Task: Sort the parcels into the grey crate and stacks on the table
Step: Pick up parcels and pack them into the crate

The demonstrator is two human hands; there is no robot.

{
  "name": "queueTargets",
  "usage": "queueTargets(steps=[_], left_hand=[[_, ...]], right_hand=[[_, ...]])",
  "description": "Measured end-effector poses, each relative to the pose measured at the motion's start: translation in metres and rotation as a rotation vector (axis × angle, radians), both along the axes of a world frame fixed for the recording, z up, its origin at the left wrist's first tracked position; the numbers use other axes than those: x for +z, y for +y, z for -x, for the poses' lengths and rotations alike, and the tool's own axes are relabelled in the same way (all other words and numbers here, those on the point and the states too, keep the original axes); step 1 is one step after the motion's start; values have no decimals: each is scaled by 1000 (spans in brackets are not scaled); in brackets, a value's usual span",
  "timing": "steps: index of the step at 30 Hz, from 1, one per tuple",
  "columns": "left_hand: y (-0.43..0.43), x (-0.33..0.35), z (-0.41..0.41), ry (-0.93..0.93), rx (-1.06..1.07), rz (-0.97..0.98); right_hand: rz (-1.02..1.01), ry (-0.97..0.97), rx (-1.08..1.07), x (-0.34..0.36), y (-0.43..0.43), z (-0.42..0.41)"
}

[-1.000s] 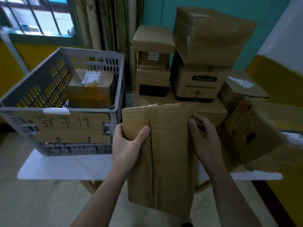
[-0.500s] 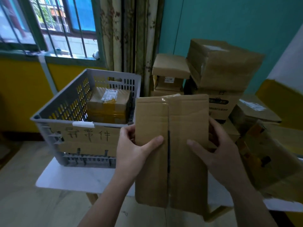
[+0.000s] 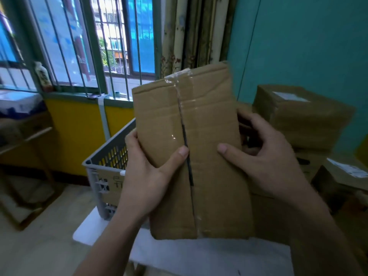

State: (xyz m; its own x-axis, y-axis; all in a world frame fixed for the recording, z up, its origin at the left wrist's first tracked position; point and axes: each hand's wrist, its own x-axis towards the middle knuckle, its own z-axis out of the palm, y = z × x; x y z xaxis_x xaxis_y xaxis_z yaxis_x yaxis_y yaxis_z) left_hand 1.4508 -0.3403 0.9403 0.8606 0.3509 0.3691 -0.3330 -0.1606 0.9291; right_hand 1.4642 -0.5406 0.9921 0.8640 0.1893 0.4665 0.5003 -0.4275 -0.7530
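Parcel (image 3: 199, 148) upright between left hand (image 3: 145, 176) and right hand (image 3: 266, 162), gripped.

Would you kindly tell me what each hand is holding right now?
Left hand: grips the left edge of the flat brown taped cardboard parcel, thumb across its front.
Right hand: grips that parcel's right edge, thumb on its front.

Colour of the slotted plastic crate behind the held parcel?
Grey, the slotted plastic crate left of the brown cardboard parcel; head view shows it best.
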Motion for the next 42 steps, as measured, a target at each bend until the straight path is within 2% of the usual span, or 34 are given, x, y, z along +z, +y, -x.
queueTargets(steps=[8, 13, 17, 24, 29, 37, 39, 42], left_hand=[[28, 39, -43, -81, 306, 57], [46, 43, -80, -67, 396, 106], [52, 40, -100, -39, 439, 162], [70, 29, -106, 47, 356, 274], [111, 32, -108, 259, 263, 165], [173, 0, -149, 506, 187, 271], [177, -13, -159, 514, 165, 318], [178, -28, -177, 556, 78, 253]], right_hand=[[-167, -18, 64, 42, 60, -87], [-91, -24, 163, 56, 84, -131], [108, 54, 217, 56, 97, -150], [247, 102, 197, 51, 112, -186], [416, 141, 211, 44, 132, -220], [700, 330, 238, 15, 188, -286], [727, 384, 212, 7, 195, -301], [811, 434, 188, -1, 192, -324]])
